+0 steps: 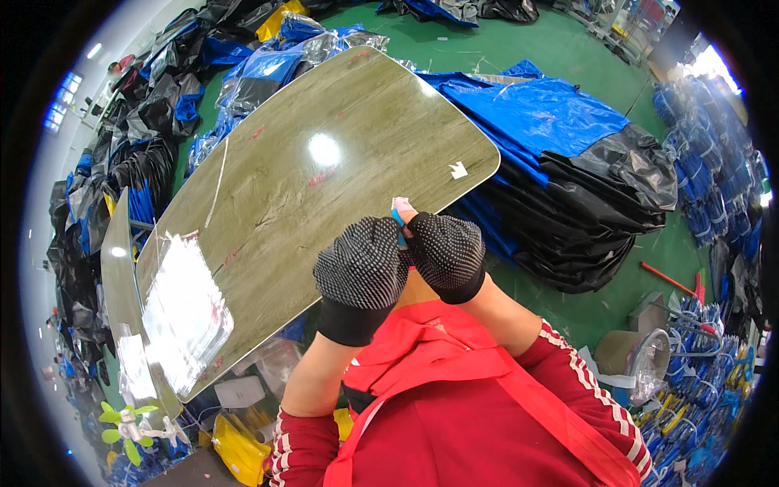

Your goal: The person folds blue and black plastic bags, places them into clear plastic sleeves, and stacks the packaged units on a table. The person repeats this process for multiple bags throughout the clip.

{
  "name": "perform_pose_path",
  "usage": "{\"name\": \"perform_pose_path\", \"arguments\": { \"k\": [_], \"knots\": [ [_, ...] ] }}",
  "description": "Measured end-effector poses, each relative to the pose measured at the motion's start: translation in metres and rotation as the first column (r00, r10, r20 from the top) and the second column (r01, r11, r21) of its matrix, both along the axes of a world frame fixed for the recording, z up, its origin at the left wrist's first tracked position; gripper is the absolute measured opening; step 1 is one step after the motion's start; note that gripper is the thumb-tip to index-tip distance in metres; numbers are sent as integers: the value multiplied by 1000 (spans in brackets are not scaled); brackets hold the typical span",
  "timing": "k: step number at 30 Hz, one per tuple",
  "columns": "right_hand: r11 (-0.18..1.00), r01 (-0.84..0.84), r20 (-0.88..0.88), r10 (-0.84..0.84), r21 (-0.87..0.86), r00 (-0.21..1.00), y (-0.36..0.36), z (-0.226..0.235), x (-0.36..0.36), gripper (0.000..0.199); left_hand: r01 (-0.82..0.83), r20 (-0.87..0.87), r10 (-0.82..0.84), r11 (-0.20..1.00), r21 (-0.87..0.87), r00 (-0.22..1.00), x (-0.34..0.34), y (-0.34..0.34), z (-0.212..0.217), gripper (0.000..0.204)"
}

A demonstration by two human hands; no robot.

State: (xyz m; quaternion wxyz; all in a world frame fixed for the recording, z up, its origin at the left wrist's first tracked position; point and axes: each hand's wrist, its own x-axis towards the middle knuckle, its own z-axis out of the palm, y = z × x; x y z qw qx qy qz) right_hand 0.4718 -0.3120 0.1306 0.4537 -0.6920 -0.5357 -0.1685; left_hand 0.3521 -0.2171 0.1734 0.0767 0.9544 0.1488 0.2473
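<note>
Both my hands wear black gloves with white grip dots and are drawn together at the near edge of the wood-patterned table point(276, 174). My left hand point(363, 264) is closed, its fingers curled away from sight. Beside it, touching or nearly so, my right hand point(446, 250) is closed too, with bare fingertips pressed together. A small blue piece point(397, 217) shows at those fingertips, too small to name. What either hand grips is hidden. A small white paper scrap point(458, 170) lies on the tabletop to the right of my hands.
A stack of shiny clear plastic sheets point(188, 312) lies on the table's left end. Blue and black folded covers point(560, 154) are heaped right of it. A small green fan point(126, 430) stands lower left, a round bin point(621, 355) at right. Blue bundles point(698, 154) line the right side.
</note>
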Motion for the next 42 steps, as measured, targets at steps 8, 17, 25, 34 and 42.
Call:
{"name": "perform_pose_path", "arguments": {
  "k": [8,17,25,34,42],
  "knots": [
    [967,-198,-426,249,162,870,2,22,-17,41,116,180,-110,993,-26,978,-11,4,7,31],
    [910,-197,-841,414,366,349,7,23,-27,28,123,409,22,937,-327,912,-16,-3,-8,22],
    [856,-78,-827,515,512,226,15,18,-53,35,62,360,27,970,-236,933,-20,-14,-11,32],
    [832,-126,-820,554,540,145,0,38,-68,43,343,548,-196,922,-181,814,-17,-4,-15,29],
    [943,-212,-752,332,255,570,10,19,-45,27,146,505,30,941,-306,863,-30,-9,-16,24]
  ]
}}
